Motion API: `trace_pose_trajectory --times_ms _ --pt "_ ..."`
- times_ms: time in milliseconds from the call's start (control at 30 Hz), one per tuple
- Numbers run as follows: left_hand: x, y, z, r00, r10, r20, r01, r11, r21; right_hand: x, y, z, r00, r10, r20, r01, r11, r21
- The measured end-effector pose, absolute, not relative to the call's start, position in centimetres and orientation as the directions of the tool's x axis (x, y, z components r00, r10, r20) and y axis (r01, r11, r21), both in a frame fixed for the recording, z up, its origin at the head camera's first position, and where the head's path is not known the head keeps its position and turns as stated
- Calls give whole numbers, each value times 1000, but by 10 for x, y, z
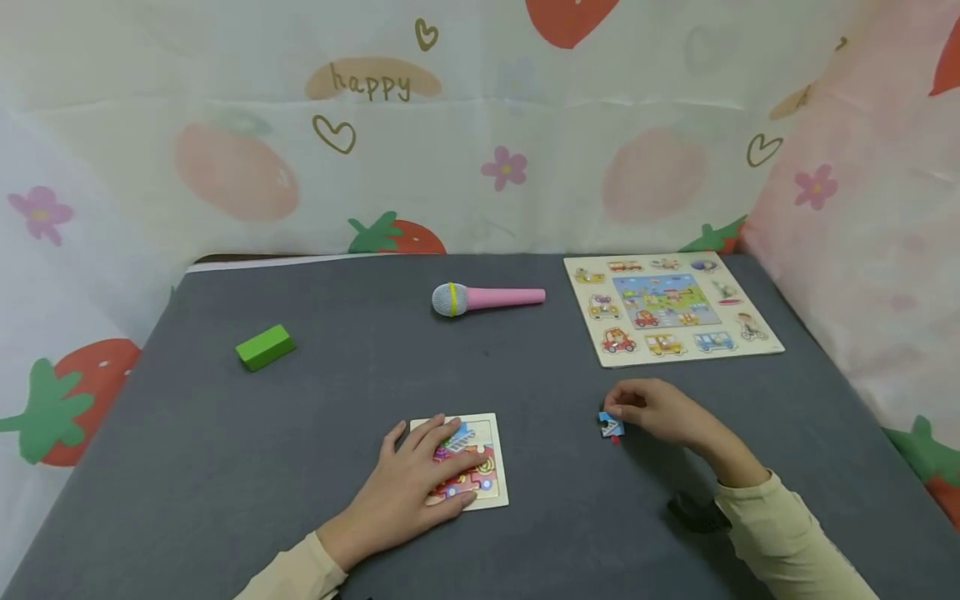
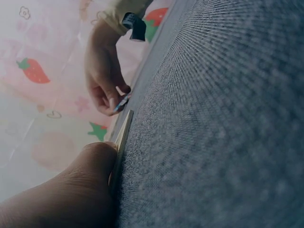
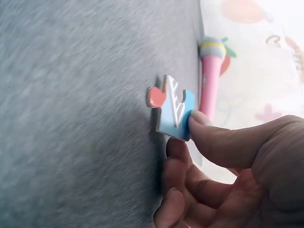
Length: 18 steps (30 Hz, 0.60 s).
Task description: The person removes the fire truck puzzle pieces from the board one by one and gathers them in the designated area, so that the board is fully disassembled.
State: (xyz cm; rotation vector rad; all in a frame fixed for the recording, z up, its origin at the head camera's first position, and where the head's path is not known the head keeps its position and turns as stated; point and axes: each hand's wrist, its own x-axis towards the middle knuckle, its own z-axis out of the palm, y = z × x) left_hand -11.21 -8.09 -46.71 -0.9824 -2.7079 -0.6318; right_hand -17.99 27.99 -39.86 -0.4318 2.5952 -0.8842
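- Two hands are at work over one dark grey tablecloth, both coming out of cream sleeves.
- The right hand has its thumb and finger clamped together on one jigsaw piece, blue with a white ladder and a red knob; whether the piece touches the cloth I cannot tell.
- That piece is to the right of the small puzzle, well apart from it.
- The left hand lies with its fingers apart and extended, resting on one small square jigsaw puzzle and covering much of it; how many pieces sit inside its pale frame I can't count from here.
- One black device shows at the right cuff.
- One toy microphone, pink-handled, grey-headed and ringed in yellow, lies beyond the hands.
- One green block rests over on the left side.
- One large puzzle board lies at the far right, with ten small pictures, vehicles among them, bordering one central scene.
- Behind, the printed curtain carries three pink flowers and the word "happy", readable once; a second tan oval's lettering is too obscured to read.
- I see no readable brand or label on the toys.
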Motion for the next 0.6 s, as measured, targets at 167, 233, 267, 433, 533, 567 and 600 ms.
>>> trace_pose_trajectory --times_ms 167,233,267,433,533,567,600 --pt "-111 -83 -466 -765 558 322 642 694 325 -181 281 -401 -902 -378 -209 -184 774 -606" --pt "-112 -83 -466 -766 557 321 641 695 325 -181 280 -401 -909 -374 -185 -204 785 -586" --pt "-112 -83 -466 -767 557 319 640 696 325 -181 279 -401 -913 -370 -174 -211 791 -574" --pt "-113 -82 -467 -775 560 293 632 698 337 -179 276 -402 -925 -355 -136 -230 808 -543" --pt "-113 -82 -468 -777 563 283 630 698 341 -177 277 -403 -929 -347 -128 -228 809 -542" --pt "-113 -82 -468 -774 565 287 633 695 339 -177 277 -403 -929 -347 -126 -227 808 -544" --pt "-113 -82 -469 -773 566 287 635 695 338 -176 278 -404 -929 -349 -125 -228 805 -548"
